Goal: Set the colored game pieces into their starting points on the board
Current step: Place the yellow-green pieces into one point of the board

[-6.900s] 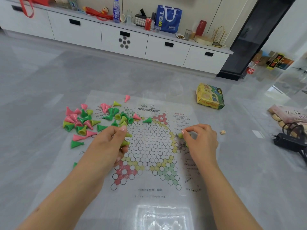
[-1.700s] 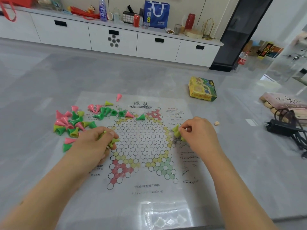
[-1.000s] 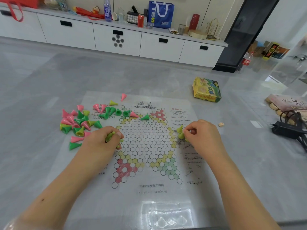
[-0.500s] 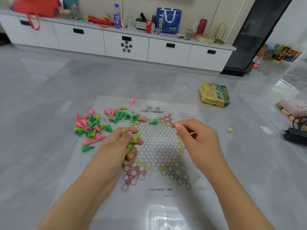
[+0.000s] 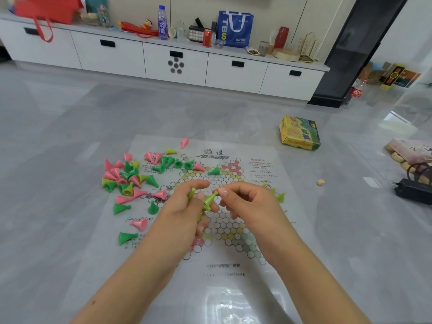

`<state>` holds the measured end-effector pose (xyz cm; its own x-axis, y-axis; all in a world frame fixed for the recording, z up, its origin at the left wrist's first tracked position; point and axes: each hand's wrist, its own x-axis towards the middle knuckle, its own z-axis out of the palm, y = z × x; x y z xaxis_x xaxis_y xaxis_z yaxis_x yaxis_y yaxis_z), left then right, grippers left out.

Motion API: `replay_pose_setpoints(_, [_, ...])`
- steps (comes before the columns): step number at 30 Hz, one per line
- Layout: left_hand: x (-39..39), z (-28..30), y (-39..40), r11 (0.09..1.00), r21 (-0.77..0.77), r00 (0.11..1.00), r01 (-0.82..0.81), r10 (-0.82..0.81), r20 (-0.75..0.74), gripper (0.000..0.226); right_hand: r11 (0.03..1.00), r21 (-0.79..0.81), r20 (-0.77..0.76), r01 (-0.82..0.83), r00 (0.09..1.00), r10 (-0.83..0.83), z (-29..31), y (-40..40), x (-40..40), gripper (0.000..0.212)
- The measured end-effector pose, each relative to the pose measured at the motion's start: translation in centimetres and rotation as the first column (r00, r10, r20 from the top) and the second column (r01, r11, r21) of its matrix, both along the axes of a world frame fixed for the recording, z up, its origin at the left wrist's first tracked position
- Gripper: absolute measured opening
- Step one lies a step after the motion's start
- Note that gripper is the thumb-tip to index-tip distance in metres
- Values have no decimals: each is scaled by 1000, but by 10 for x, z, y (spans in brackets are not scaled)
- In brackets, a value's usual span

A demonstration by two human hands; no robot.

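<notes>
A printed paper game board (image 5: 224, 220) with a hexagon grid lies flat on the grey surface. Over its middle, my left hand (image 5: 184, 213) grips a bunch of yellow-green cone pieces (image 5: 207, 202). My right hand (image 5: 247, 204) pinches the tip of one of those cones with thumb and forefinger. A few yellow-green cones (image 5: 278, 195) stand at the board's right point, partly hidden behind my right hand. A loose pile of pink, green and yellow-green cones (image 5: 126, 176) lies at the left, with more scattered along the board's upper left.
A yellow-green game box (image 5: 300, 133) lies beyond the board to the right. A small die (image 5: 320, 182) sits right of the board. A black power adapter with cable (image 5: 413, 192) is at the far right. White cabinets (image 5: 175, 64) line the back.
My right hand left the board's right point and came to the middle, meeting my left hand. My left hand rose from the left edge with its bunch of cones.
</notes>
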<state>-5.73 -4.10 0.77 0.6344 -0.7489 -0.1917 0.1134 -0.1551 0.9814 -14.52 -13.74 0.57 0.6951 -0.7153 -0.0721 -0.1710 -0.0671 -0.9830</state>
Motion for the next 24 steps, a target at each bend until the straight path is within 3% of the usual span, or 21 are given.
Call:
replay_pose_setpoints(9, [-3, -3, -2, 999, 14, 999, -34, 33, 35, 21, 998, 51, 27, -30, 999, 29, 0, -4, -3, 7])
replay_pose_setpoints(14, [4, -12, 2, 996, 67, 998, -67, 68, -15, 23, 957, 76, 54, 279, 957, -284, 1, -40, -27, 9])
replay_pose_setpoints(17, [8, -11, 0, 996, 59, 978, -65, 75, -196, 19, 904, -75, -9, 421, 906, -422, -8, -55, -40, 12])
replay_pose_setpoints(20, [9, -9, -6, 991, 38, 896, -126, 131, -424, 14, 885, -266, -76, 382, 907, -414, -13, -60, -43, 13])
replay_pose_setpoints(24, [6, -6, -11, 990, 54, 893, -127, 138, -429, 26, 877, -428, -269, 218, 896, -354, -17, -63, -44, 11])
